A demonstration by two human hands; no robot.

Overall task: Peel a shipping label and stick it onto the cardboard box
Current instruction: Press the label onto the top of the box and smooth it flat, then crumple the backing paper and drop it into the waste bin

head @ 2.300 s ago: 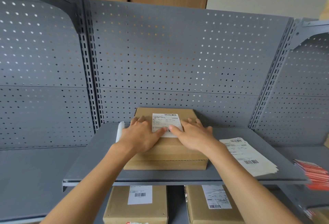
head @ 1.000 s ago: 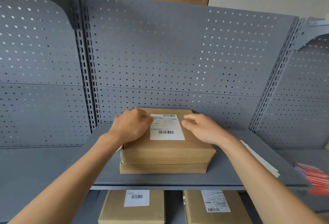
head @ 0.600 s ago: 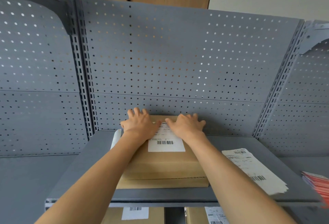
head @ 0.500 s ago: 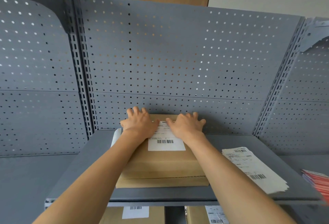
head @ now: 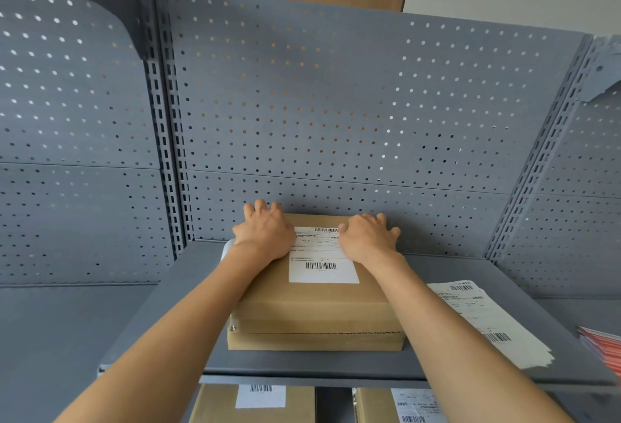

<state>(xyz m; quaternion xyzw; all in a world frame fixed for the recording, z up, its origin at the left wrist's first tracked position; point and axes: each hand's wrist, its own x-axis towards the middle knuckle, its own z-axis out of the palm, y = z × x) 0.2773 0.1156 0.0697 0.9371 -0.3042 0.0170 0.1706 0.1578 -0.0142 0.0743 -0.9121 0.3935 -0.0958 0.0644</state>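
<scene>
The cardboard box [head: 316, 305] sits at lower centre of the frame on a grey shelf [head: 161, 315]; the white shipping label [head: 323, 268] lies flat on its top; the left hand [head: 265, 234] and right hand [head: 366, 237] rest palm-down with fingers spread over the box's far edge, flanking the label's upper corners, grasping nothing; a stack of labels [head: 487, 321] lies at lower right.

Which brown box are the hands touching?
The cardboard box on the grey shelf, with the left hand and right hand pressing its shipping label. The two labelled boxes below it and the ones up top are untouched.
</scene>
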